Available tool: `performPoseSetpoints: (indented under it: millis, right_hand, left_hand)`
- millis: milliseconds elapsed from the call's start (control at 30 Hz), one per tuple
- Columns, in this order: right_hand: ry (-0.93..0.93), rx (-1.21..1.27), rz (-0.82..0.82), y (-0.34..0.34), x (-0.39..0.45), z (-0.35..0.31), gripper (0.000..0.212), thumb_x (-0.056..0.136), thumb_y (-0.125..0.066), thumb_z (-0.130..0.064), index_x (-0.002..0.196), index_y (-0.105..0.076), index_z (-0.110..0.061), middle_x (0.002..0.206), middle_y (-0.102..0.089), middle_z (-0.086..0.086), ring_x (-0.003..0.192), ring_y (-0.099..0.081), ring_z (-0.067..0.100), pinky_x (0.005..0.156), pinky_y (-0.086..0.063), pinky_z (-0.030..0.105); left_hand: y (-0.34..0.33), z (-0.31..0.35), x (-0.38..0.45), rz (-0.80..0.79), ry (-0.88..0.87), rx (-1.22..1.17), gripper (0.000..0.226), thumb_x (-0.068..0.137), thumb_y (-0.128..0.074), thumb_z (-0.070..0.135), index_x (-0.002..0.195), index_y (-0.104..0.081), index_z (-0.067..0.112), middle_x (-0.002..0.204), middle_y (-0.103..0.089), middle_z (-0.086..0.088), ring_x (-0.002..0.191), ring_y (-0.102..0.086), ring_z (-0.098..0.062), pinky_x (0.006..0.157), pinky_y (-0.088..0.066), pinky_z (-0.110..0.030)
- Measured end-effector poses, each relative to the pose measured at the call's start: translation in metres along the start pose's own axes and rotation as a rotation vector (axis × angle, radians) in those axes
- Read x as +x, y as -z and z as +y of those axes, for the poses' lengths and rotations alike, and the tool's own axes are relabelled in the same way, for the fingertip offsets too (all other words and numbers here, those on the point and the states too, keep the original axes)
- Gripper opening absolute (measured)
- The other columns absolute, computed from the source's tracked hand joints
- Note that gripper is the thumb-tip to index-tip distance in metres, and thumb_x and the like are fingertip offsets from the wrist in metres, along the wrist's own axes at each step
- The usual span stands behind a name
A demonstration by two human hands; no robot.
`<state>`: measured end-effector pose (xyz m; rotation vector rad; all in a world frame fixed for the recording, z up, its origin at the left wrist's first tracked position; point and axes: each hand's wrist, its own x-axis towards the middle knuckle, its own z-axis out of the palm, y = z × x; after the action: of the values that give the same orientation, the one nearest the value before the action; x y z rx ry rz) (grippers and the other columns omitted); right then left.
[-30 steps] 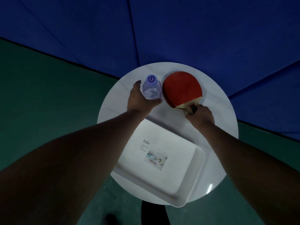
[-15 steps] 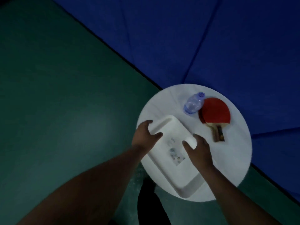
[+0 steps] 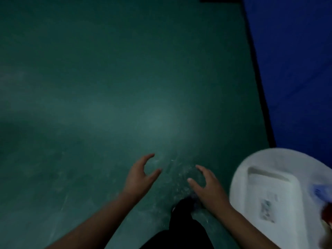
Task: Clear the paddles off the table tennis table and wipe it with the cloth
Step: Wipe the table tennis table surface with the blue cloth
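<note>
My left hand (image 3: 141,174) and my right hand (image 3: 206,186) hover over the green floor (image 3: 107,105), both with loosely curved fingers and holding nothing. At the right edge, a round white side table (image 3: 239,178) carries a white tray (image 3: 258,178). A sliver of the red paddle (image 3: 327,212) shows at the frame's right border, blurred, beside the blurred plastic bottle (image 3: 321,191). No cloth and no table tennis table are in view.
A blue padded wall (image 3: 296,69) rises at the right behind the side table. My dark trouser leg and shoe (image 3: 185,220) stand between my forearms. Green floor fills the left and middle.
My hands left the bottle and paddle, passed over the tray, and now hang free. The view has swung left, so the side table has slid to the right edge.
</note>
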<state>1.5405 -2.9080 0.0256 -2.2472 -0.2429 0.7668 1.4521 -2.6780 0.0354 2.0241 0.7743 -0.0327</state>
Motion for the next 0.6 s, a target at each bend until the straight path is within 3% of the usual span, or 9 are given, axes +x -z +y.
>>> performPoseSetpoints:
  millis: [200, 333, 433, 600]
  right_hand:
    - [0.328, -0.229, -0.262, -0.135, -0.076, -0.092, 0.058, 0.089, -0.073, -0.04, 0.14, -0.053, -0.023, 0.136, -0.054, -0.008, 0.123, -0.049, 0.002, 0.101, -0.032, 0.015]
    - [0.441, -0.267, -0.435, -0.219, -0.137, -0.14, 0.05, 0.089, -0.074, -0.032, 0.133, -0.052, -0.034, 0.132, -0.059, -0.01, 0.12, -0.056, 0.003, 0.106, -0.042, 0.029]
    - [0.497, -0.298, -0.574, -0.284, -0.187, -0.178, 0.045, 0.089, -0.075, -0.022, 0.127, -0.054, -0.035, 0.13, -0.062, -0.009, 0.117, -0.059, 0.003, 0.107, -0.046, 0.036]
    - [0.568, -0.32, -0.759, -0.373, -0.245, -0.238, 0.041, 0.089, -0.075, -0.021, 0.115, -0.057, -0.047, 0.121, -0.065, -0.014, 0.109, -0.061, -0.006, 0.092, -0.046, 0.016]
  left_hand:
    - [0.119, -0.136, -0.169, 0.42, 0.192, -0.272, 0.051, 0.082, -0.08, 0.031, 0.123, -0.055, 0.047, 0.13, -0.058, 0.018, 0.119, -0.052, 0.001, 0.102, -0.039, -0.022]
    - [0.173, -0.193, -0.272, 0.637, 0.278, -0.444, 0.045, 0.085, -0.078, 0.029, 0.12, -0.056, 0.049, 0.127, -0.06, 0.023, 0.116, -0.051, 0.015, 0.104, -0.041, -0.023]
    - [0.207, -0.232, -0.347, 0.85, 0.34, -0.588, 0.042, 0.087, -0.077, 0.019, 0.114, -0.059, 0.046, 0.123, -0.064, 0.019, 0.117, -0.057, 0.007, 0.104, -0.044, -0.029]
    - [0.25, -0.283, -0.429, 1.11, 0.424, -0.801, 0.039, 0.088, -0.075, 0.013, 0.118, -0.064, 0.035, 0.121, -0.068, 0.013, 0.117, -0.062, -0.001, 0.104, -0.048, -0.037]
